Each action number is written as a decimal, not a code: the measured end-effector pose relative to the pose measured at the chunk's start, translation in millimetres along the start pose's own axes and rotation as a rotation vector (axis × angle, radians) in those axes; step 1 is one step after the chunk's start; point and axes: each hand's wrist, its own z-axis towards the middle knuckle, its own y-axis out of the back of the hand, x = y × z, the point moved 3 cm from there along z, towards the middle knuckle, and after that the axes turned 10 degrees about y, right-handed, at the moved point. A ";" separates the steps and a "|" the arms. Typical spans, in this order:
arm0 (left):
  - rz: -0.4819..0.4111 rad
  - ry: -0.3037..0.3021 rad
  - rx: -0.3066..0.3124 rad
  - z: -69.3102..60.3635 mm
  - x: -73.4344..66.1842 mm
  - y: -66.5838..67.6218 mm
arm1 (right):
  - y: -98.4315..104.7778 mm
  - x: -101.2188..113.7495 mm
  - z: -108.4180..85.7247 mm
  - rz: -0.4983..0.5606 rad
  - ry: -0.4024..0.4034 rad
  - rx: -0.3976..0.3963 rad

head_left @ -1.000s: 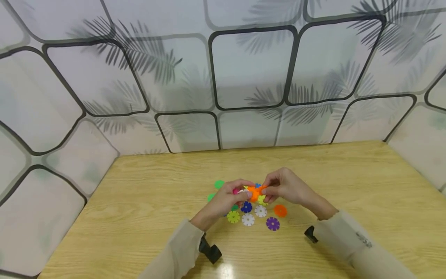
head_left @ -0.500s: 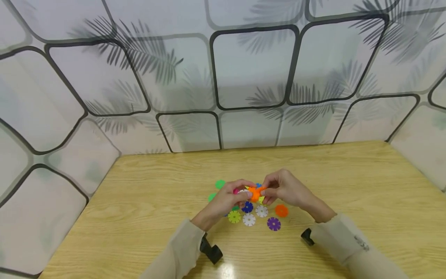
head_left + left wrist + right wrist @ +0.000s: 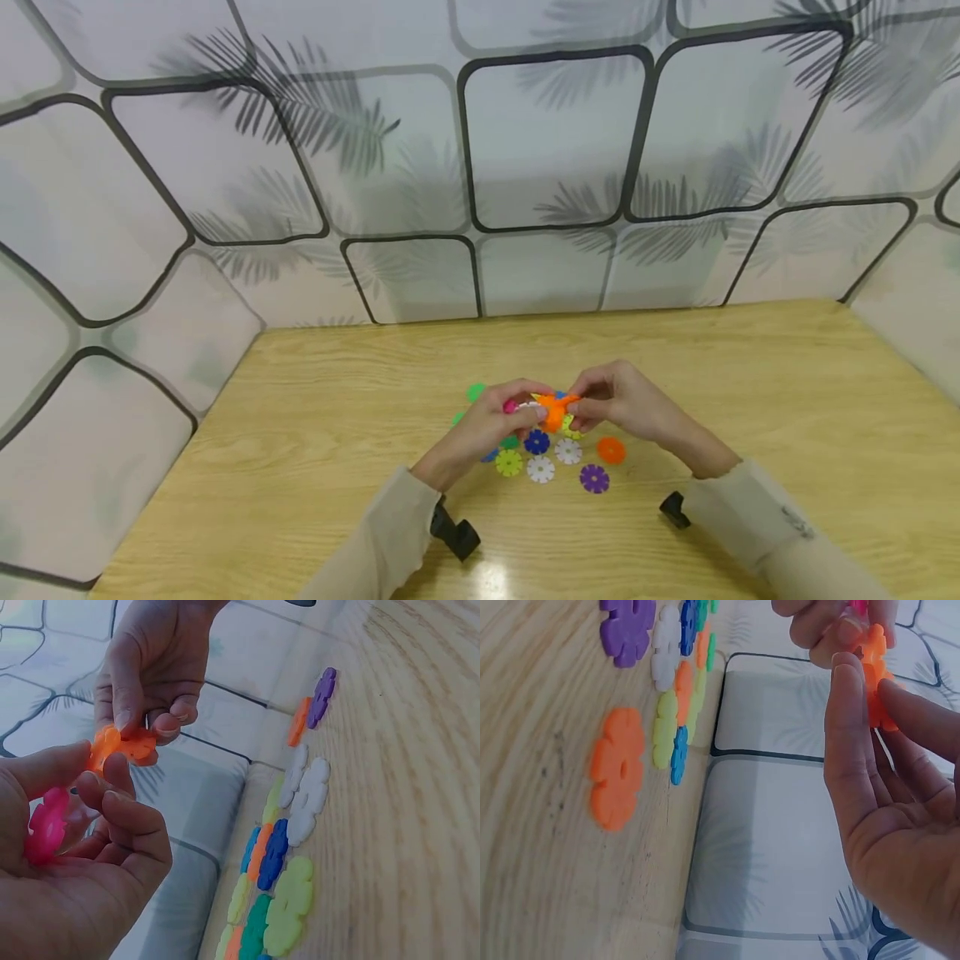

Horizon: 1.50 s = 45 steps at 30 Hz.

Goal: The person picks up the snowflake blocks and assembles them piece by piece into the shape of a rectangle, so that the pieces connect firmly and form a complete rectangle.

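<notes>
My left hand (image 3: 487,429) and right hand (image 3: 630,404) meet above the table. Between them are orange notched snowflake discs (image 3: 553,414), joined at an angle. The left thumb and fingertips pinch one side of this orange piece, seen in the left wrist view. My right thumb and fingers pinch the other side, clear in the right wrist view. A pink disc (image 3: 47,825) also sits in my left hand, between palm and curled fingers. How the orange slots fit together is partly hidden by fingertips.
Loose discs lie under and around the hands: a purple disc (image 3: 595,479), an orange disc (image 3: 611,451), a white disc (image 3: 541,469), a dark blue disc (image 3: 537,442), a yellow-green disc (image 3: 509,462) and others. The wooden table (image 3: 337,500) meets a patterned backdrop (image 3: 547,150).
Both hands keep their pinch on the orange discs, whose tilt differs slightly. The head view has shifted a little; the loose discs keep their arrangement.
</notes>
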 end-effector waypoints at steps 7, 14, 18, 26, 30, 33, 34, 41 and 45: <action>-0.049 -0.035 0.021 -2.0 -2.3 1.7 | 3.8 0.0 -0.3 0.007 0.011 -0.018; -0.102 -0.030 0.053 -2.9 0.1 0.1 | -2.1 1.3 -1.4 0.043 0.017 -0.053; -0.078 -0.030 0.052 -3.4 -1.5 1.0 | -2.8 -0.1 -0.4 0.035 0.018 -0.013; -0.110 -0.009 0.000 -1.2 -1.8 5.4 | 4.0 -11.9 0.6 0.001 -0.042 0.112; -0.162 -0.010 -0.021 -1.4 -3.4 7.7 | 12.4 -16.6 3.7 -0.014 -0.068 0.095; -0.189 -0.016 -0.020 -1.8 -4.2 8.5 | 15.9 -19.1 6.1 -0.024 -0.074 0.096; -0.198 -0.019 -0.018 -1.8 -4.0 8.7 | 16.8 -19.5 6.5 -0.027 -0.077 0.097; -0.225 -0.053 -0.013 -0.6 -2.1 9.6 | 21.2 -21.8 5.8 -0.059 -0.131 0.084; -0.233 -0.057 -0.010 -1.0 -2.3 9.4 | 22.6 -25.1 5.0 -0.105 -0.141 0.088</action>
